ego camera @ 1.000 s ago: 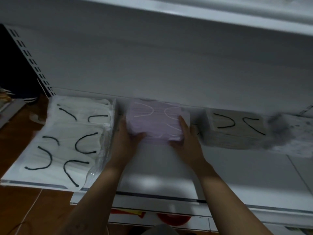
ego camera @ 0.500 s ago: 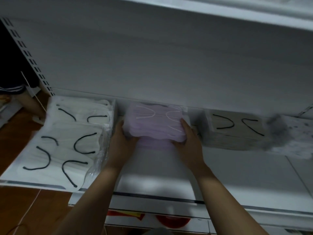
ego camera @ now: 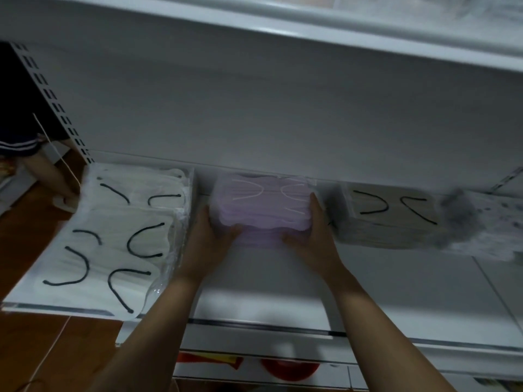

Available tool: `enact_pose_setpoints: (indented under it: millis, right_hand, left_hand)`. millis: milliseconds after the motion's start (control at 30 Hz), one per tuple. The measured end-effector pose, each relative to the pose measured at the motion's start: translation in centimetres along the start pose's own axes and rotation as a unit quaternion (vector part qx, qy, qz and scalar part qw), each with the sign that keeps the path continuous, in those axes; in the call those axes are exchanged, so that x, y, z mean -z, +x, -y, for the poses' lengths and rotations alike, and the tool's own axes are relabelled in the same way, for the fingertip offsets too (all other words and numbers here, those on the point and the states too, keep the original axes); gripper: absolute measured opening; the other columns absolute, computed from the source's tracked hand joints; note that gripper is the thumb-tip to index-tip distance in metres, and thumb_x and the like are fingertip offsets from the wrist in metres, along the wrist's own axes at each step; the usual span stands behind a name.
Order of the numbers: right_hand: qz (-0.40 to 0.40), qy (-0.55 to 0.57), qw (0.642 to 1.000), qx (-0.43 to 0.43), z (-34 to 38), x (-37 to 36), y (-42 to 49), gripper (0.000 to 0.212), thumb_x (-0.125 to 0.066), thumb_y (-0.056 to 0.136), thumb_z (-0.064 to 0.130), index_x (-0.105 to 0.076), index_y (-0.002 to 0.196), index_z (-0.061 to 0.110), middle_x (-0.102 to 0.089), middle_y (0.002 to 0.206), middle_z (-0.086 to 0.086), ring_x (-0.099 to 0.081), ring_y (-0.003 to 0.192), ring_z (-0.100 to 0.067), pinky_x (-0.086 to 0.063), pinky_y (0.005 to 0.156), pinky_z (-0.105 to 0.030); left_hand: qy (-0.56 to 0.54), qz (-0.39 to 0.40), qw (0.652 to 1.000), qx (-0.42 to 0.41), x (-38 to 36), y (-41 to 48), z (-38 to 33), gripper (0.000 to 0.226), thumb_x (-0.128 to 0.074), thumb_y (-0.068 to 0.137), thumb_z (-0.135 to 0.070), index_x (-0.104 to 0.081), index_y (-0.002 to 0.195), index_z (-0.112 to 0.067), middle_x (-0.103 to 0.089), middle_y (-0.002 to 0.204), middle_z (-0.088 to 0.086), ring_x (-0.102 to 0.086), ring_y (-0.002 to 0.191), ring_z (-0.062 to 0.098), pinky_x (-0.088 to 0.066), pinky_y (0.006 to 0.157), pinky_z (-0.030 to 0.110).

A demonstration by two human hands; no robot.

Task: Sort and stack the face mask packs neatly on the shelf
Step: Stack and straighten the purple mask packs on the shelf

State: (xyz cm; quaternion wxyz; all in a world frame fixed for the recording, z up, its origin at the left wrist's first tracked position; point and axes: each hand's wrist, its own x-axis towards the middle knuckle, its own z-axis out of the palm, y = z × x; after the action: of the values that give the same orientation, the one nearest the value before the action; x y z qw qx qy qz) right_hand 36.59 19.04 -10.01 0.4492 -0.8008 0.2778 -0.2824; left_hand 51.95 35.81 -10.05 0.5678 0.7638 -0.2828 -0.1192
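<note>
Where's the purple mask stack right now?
In the head view, the purple mask stack sits mid-shelf against the back wall, held between the left hand and right hand, between the white packs and the beige stack.

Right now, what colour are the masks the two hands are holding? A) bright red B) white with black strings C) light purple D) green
C: the left hand and right hand press on either side of the light purple mask stack; the white masks with black loops lie untouched to the left.
</note>
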Motion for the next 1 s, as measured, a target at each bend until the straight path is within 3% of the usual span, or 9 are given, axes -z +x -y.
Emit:
enact_pose_setpoints:
  millis: [100, 200, 367, 500, 567, 633, 733, 833, 1000]
  right_hand:
    - [-0.014, -0.016, 1.0, -0.019, 0.5, 0.2, 0.0, 0.092, -0.072, 0.078, 0.047, -0.021, 0.15, 0.022, -0.036, 0.148, 0.009, -0.039, 0.135, -0.008, -0.031, 0.112, -0.024]
    - [-0.057, -0.074, 0.994, -0.06, 0.6, 0.4, 0.6, 0.088, -0.07, 0.08, 0.047, -0.022, 0.151, 0.029, -0.058, 0.117, -0.004, -0.054, 0.101, -0.015, -0.04, 0.087, -0.025]
    - [-0.031, -0.059, 0.994, -0.089, 0.8, 0.8, -0.2, 0.128, -0.08, 0.054, 0.056, -0.005, 0.154, 0.027, -0.039, 0.152, -0.004, -0.047, 0.132, -0.024, -0.043, 0.103, -0.036]
    - [-0.051, -0.094, 0.988, -0.114, 0.9, 1.0, -0.7, 0.095, -0.072, 0.072, 0.044, -0.023, 0.152, 0.029, -0.056, 0.136, -0.002, -0.057, 0.119, -0.024, -0.042, 0.084, -0.027]
    - [-0.091, -0.107, 0.983, -0.116, 0.8, 1.1, 0.0, 0.086, -0.07, 0.082, 0.036, -0.023, 0.153, 0.023, -0.062, 0.126, -0.008, -0.061, 0.111, -0.029, -0.043, 0.08, -0.029]
    - [-0.08, -0.093, 0.988, -0.095, 1.4, 1.0, 0.3, 0.098, -0.076, 0.078, 0.035, -0.015, 0.154, 0.025, -0.061, 0.128, -0.009, -0.061, 0.111, -0.024, -0.043, 0.083, -0.028]
    - [-0.042, -0.049, 0.995, -0.078, 1.4, 0.4, 0.0, 0.112, -0.084, 0.063, 0.046, -0.008, 0.144, 0.051, -0.047, 0.143, -0.003, -0.052, 0.125, -0.017, -0.045, 0.1, -0.031]
    - [-0.065, -0.001, 0.993, -0.098, 2.0, 0.5, 0.1, 0.076, -0.077, 0.081, 0.022, -0.033, 0.143, 0.03, -0.052, 0.131, 0.011, -0.054, 0.112, 0.0, -0.039, 0.091, -0.007]
    - [-0.056, -0.045, 0.995, -0.069, 2.8, 0.8, 2.1, 0.06, -0.072, 0.086, 0.023, -0.047, 0.14, 0.012, -0.054, 0.136, -0.002, -0.05, 0.124, -0.012, -0.029, 0.096, -0.008]
  left_hand:
    - [0.012, -0.029, 0.999, 0.016, -0.5, 0.5, -0.3, 0.041, -0.082, 0.078, -0.023, -0.05, 0.105, -0.017, -0.063, 0.098, 0.002, -0.063, 0.087, 0.022, -0.047, 0.075, 0.029]
    - [0.023, -0.056, 0.998, 0.02, -0.5, 1.0, -0.5, 0.046, -0.083, 0.076, -0.028, -0.055, 0.11, -0.016, -0.064, 0.1, 0.0, -0.061, 0.088, 0.017, -0.042, 0.072, 0.023]
    - [-0.004, -0.059, 0.998, 0.039, -0.3, 1.2, 0.1, 0.058, -0.08, 0.067, -0.043, -0.056, 0.114, -0.019, -0.069, 0.102, 0.001, -0.067, 0.086, 0.018, -0.056, 0.079, 0.039]
    - [0.017, -0.063, 0.998, 0.027, -0.5, 1.1, -0.3, 0.048, -0.084, 0.073, -0.02, -0.056, 0.11, -0.017, -0.065, 0.101, -0.004, -0.062, 0.086, 0.01, -0.045, 0.071, 0.01]
    - [0.032, -0.073, 0.996, 0.029, -0.6, 1.1, -0.6, 0.054, -0.085, 0.069, -0.031, -0.059, 0.113, -0.014, -0.067, 0.105, -0.001, -0.063, 0.09, 0.015, -0.046, 0.075, 0.021]
    - [0.033, -0.087, 0.995, 0.043, -0.8, 1.1, -0.5, 0.066, -0.08, 0.063, -0.05, -0.059, 0.114, -0.016, -0.068, 0.106, 0.002, -0.065, 0.093, 0.019, -0.052, 0.08, 0.032]
    - [0.027, -0.097, 0.993, 0.061, -1.4, 0.9, -0.3, 0.084, -0.074, 0.056, -0.07, -0.058, 0.118, -0.015, -0.067, 0.11, 0.005, -0.067, 0.099, 0.023, -0.054, 0.084, 0.042]
    - [0.056, -0.121, 0.988, 0.075, -1.8, 0.3, -1.1, 0.091, -0.077, 0.055, -0.069, -0.054, 0.12, -0.01, -0.064, 0.116, 0.011, -0.062, 0.109, 0.03, -0.052, 0.09, 0.045]
    - [0.12, -0.15, 0.978, 0.082, -3.2, -0.1, -2.8, 0.09, -0.086, 0.057, -0.056, -0.051, 0.121, -0.003, -0.059, 0.12, 0.017, -0.054, 0.118, 0.036, -0.047, 0.096, 0.047]
